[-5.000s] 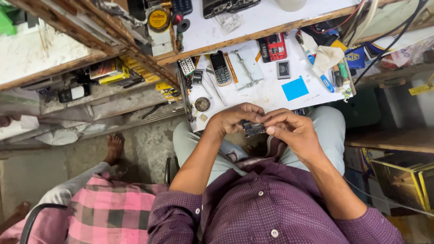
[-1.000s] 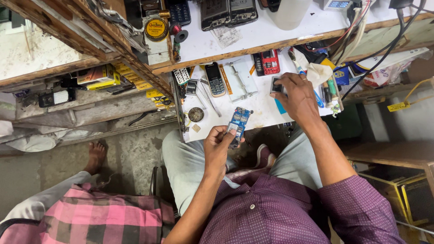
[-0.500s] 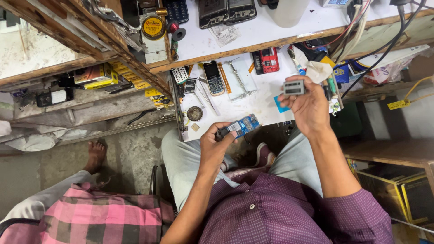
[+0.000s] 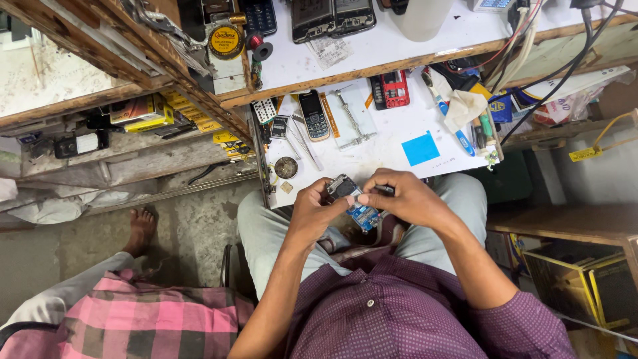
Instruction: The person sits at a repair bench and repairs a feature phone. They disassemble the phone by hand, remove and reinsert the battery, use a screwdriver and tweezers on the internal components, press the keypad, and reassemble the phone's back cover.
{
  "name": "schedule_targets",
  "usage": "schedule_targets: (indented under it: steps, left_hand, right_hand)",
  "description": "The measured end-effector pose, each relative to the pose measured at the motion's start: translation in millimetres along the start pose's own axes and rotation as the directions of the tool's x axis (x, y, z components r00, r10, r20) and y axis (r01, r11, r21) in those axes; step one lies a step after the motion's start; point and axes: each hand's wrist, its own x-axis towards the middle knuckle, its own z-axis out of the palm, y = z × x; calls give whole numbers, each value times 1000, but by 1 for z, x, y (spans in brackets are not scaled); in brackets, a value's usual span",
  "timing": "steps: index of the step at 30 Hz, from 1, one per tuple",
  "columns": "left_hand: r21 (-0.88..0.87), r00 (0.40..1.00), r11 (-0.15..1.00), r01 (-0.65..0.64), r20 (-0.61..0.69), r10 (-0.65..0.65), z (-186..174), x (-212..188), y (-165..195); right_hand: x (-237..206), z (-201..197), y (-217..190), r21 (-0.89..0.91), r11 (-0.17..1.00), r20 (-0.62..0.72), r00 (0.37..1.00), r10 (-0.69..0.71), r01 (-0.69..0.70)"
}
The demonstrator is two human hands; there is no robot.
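The left hand (image 4: 318, 211) and right hand (image 4: 405, 197) meet over the person's lap, just at the near edge of the white worktop (image 4: 392, 143). Between them sits a small blue circuit board (image 4: 362, 214) with a grey part on its far end. The left grip clasps the board from the left, thumb on its upper face. The right grip pinches at the board's far end from the right, fingertips (image 4: 369, 193) bent down onto the grey part; both grips are closed on the board, which tilts slightly and hangs above the knees, not touching the worktop.

On the worktop, farther off, lie a blue square (image 4: 421, 147), a black phone (image 4: 313, 114), a red phone (image 4: 391, 89) and a round metal tin (image 4: 286, 167). At the near left, a second person's pink checked sleeve (image 4: 153, 319) and a bare foot (image 4: 140, 230) on the floor.
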Motion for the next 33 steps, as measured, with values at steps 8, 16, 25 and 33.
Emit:
schedule_targets:
  steps: [8, 16, 25, 33]
  left_hand:
    - [-348, 991, 936, 51, 131, -6, -8, -2, -22]
    - [-479, 974, 877, -50, 172, 150, 0, -5, -40]
    - [-613, 978, 786, -79, 106, 182, -2, -2, -39]
    - [-784, 991, 620, 42, 110, 72, -7, -2, -34]
  right_hand:
    - [-8, 17, 16, 716, 643, 84, 948, 306, -271]
    - [-10, 37, 30, 757, 580, 70, 919, 387, -302]
    - [-12, 38, 34, 547, 808, -136, 929, 344, -219]
    - [-19, 12, 33, 799, 580, -40, 947, 320, -162]
